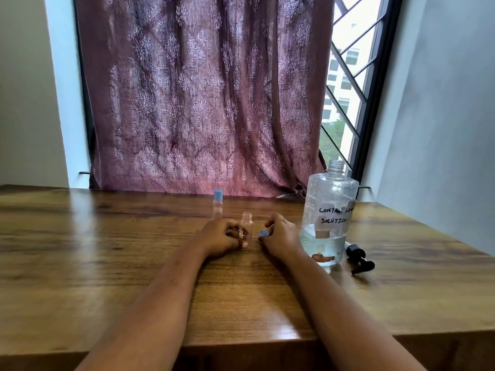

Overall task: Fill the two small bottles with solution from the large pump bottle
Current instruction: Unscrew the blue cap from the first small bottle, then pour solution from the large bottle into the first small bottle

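A small clear bottle (246, 223) stands uncapped at the table's middle, gripped low down by my left hand (218, 236). Just right of it, my right hand (280, 235) pinches its blue cap (263, 233) at table level. Behind my left hand stands a second small bottle (217, 206) with a blue cap on. The large clear bottle (328, 218), labelled as contact lens solution, stands at the right with its neck open and liquid in its lower third. Its black pump head (359, 258) lies on the table to the right of it.
The wooden table (107, 263) runs to a front edge near me. A purple patterned curtain (201, 97) hangs behind it, with a barred window (348, 89) at the right and walls on both sides.
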Available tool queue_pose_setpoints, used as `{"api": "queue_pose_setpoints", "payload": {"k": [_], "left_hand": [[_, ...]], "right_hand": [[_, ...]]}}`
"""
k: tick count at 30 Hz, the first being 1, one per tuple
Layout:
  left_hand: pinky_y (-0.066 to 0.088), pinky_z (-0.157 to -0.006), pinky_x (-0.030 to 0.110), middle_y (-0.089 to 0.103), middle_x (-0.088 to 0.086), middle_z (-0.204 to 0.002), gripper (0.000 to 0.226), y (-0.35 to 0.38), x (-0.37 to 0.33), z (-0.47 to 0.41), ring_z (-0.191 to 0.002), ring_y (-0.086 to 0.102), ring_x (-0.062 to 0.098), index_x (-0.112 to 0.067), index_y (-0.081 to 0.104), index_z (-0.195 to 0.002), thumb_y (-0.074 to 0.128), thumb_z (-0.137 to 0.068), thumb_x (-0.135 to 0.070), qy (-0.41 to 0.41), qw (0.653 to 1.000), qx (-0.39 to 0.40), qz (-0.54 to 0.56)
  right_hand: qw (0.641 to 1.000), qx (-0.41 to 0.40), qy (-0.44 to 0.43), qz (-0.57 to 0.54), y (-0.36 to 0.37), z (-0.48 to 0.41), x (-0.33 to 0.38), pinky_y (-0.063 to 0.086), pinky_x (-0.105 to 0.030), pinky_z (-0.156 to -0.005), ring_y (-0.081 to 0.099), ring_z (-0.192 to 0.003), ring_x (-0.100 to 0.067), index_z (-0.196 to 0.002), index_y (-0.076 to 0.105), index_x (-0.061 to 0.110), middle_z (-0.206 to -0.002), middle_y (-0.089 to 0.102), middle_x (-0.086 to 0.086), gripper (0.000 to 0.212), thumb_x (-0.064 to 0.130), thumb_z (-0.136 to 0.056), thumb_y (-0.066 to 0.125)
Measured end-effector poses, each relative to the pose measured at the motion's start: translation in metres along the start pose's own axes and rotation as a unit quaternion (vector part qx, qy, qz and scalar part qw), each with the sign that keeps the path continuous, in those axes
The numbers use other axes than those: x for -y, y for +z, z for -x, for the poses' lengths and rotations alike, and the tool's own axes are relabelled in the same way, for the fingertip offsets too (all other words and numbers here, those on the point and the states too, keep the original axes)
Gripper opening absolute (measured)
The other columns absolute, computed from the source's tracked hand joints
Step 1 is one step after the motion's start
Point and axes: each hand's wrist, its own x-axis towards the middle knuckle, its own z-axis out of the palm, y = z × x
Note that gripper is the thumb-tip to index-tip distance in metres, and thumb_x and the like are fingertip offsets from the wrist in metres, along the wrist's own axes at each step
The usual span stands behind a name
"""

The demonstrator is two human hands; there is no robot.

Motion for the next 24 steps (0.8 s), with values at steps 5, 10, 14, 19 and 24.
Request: {"api": "queue_pose_setpoints", "payload": {"k": [5, 10, 14, 19, 24], "left_hand": [[0.044, -0.101, 0.037, 0.069, -0.012, -0.105, 0.041, 0.001, 0.000, 0.001, -0.103, 0.063, 0.011, -0.039, 0.066, -0.104, 0.080, -0.065, -0.037, 0.007, 1.000, 0.013, 0.002], [0.045, -0.101, 0.044, 0.073, -0.017, -0.091, 0.047, 0.008, 0.003, -0.006, -0.096, 0.065, 0.005, -0.049, 0.062, -0.098, 0.076, -0.053, -0.046, 0.007, 1.000, 0.012, 0.017], [0.037, -0.106, 0.044, 0.068, -0.021, -0.084, 0.044, 0.013, -0.002, -0.009, -0.095, 0.061, 0.004, -0.046, 0.058, -0.101, 0.076, -0.061, -0.044, 0.011, 1.000, -0.005, -0.012], [0.029, -0.097, 0.035, 0.063, -0.018, -0.092, 0.040, 0.017, -0.013, -0.003, -0.104, 0.055, 0.009, -0.036, 0.054, -0.112, 0.070, -0.075, -0.039, 0.037, 0.996, -0.029, -0.077], [0.026, -0.102, 0.037, 0.063, -0.012, -0.115, 0.046, 0.017, -0.018, 0.002, -0.117, 0.051, 0.014, -0.034, 0.050, -0.121, 0.067, -0.078, -0.043, 0.039, 0.992, -0.038, -0.117]], "right_hand": [[1.000, 0.011, -0.004, 0.025, 0.000, 0.003, 0.001, 0.041, -0.022, -0.074, 0.056, -0.097, -0.021, -0.117, 0.052, 0.012, -0.114, 0.059, -0.011, 0.038, 0.009, -0.081, 0.065], [0.990, -0.103, -0.086, -0.032, -0.010, 0.012, 0.020, 0.042, -0.022, -0.075, 0.058, -0.094, -0.021, -0.107, 0.057, 0.009, -0.106, 0.061, -0.009, 0.030, 0.003, -0.078, 0.057], [0.963, -0.220, -0.151, -0.030, -0.024, 0.025, 0.029, 0.050, -0.035, -0.078, 0.057, -0.095, -0.024, -0.104, 0.059, 0.011, -0.108, 0.059, -0.006, 0.024, 0.005, -0.081, 0.055], [0.877, -0.423, -0.219, 0.068, -0.043, 0.042, 0.025, 0.047, -0.035, -0.075, 0.048, -0.099, -0.023, -0.110, 0.053, 0.022, -0.111, 0.057, -0.003, 0.033, 0.015, -0.078, 0.050], [0.879, -0.472, -0.023, 0.060, -0.053, 0.039, 0.005, 0.034, -0.048, -0.096, 0.036, -0.125, -0.030, -0.135, 0.034, 0.025, -0.139, 0.041, -0.007, 0.074, 0.039, -0.071, 0.068]]}}
